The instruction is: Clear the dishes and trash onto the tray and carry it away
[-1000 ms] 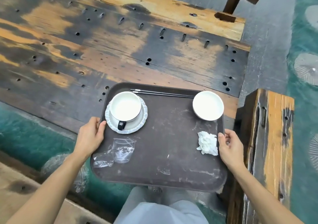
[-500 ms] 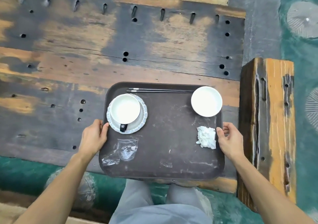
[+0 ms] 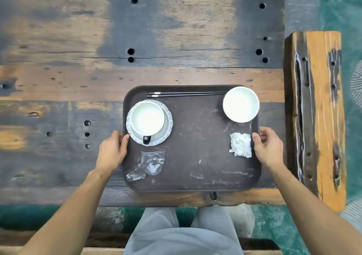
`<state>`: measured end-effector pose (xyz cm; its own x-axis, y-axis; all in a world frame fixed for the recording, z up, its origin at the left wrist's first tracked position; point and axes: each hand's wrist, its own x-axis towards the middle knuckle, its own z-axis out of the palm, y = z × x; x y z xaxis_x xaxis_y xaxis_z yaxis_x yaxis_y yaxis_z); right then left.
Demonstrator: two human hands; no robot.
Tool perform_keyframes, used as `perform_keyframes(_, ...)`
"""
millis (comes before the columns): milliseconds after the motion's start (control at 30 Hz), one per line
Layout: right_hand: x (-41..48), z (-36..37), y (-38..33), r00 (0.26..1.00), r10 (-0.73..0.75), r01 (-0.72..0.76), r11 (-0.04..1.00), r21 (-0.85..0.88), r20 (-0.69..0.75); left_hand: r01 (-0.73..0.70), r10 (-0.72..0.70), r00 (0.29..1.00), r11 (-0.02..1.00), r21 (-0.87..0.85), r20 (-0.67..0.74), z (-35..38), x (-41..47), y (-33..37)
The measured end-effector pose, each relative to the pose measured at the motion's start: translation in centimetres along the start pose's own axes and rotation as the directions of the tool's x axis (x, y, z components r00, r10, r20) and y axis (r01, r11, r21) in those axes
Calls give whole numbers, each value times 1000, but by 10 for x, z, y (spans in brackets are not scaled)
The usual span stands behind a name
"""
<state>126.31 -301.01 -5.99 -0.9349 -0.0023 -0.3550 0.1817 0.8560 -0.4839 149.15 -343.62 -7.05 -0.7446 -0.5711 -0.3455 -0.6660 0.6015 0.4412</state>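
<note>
A dark brown tray [image 3: 197, 152] lies over the near part of the wooden table. On it stand a white cup [image 3: 147, 118] on a scalloped saucer [image 3: 166, 131] at the left, a white bowl [image 3: 241, 104] at the far right, black chopsticks [image 3: 186, 94] along the far rim, a crumpled white napkin [image 3: 241, 144] and clear plastic wrap [image 3: 149, 163]. My left hand [image 3: 112, 150] grips the tray's left rim, thumb on top. My right hand [image 3: 267, 147] grips the right rim beside the napkin.
The weathered plank table [image 3: 98, 78] with drilled holes fills the far and left view. A wooden bench [image 3: 317, 113] stands close to the right of the tray. Teal floor [image 3: 348, 19] shows at the right and below. My grey-trousered legs [image 3: 182, 233] are under the table's near edge.
The tray, held in both hands, has moved from beyond the table's near corner to over the tabletop. The view now looks straight down. Items on the tray kept their places.
</note>
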Motion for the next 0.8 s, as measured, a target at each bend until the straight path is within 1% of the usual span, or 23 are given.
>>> perform_keyframes(133, 1, -3, -2, 1000, 6, -6, 1000, -17, 10, 8, -8, 1000, 1000, -14, 17, -2, 2, 0)
perform_keyframes(300, 7, -14, 0, 994, 14, -9, 999, -43, 109, 60, -53, 992, 997, -54, 117, -10, -3, 2)
perform_keyframes(400, 5, -21, 3, 988, -5, 14, 998, -60, 151, 96, -83, 986, 991, -89, 144, -13, -10, 7)
perform_keyframes(533, 2, -23, 0, 983, 16, -1, 997, -82, 182, 179, -159, 972, 978, -106, 176, -15, -15, 11)
perform_keyframes(633, -5, -25, -7, 968, 72, -48, 993, -104, 239, 219, -200, 964, 971, -92, 178, -20, -25, 13)
perform_keyframes(700, -7, -33, -19, 958, 115, -94, 991, -91, 261, 258, -233, 957, 956, -138, 171, -28, -28, 19)
perform_keyframes(733, -12, -33, -17, 950, 113, -93, 992, -84, 290, 261, -233, 956, 952, -161, 176, -27, -36, 16)
perform_keyframes(800, -31, -36, -10, 939, 146, -130, 989, -72, 311, 306, -276, 946, 934, -186, 172, -27, -61, 15)
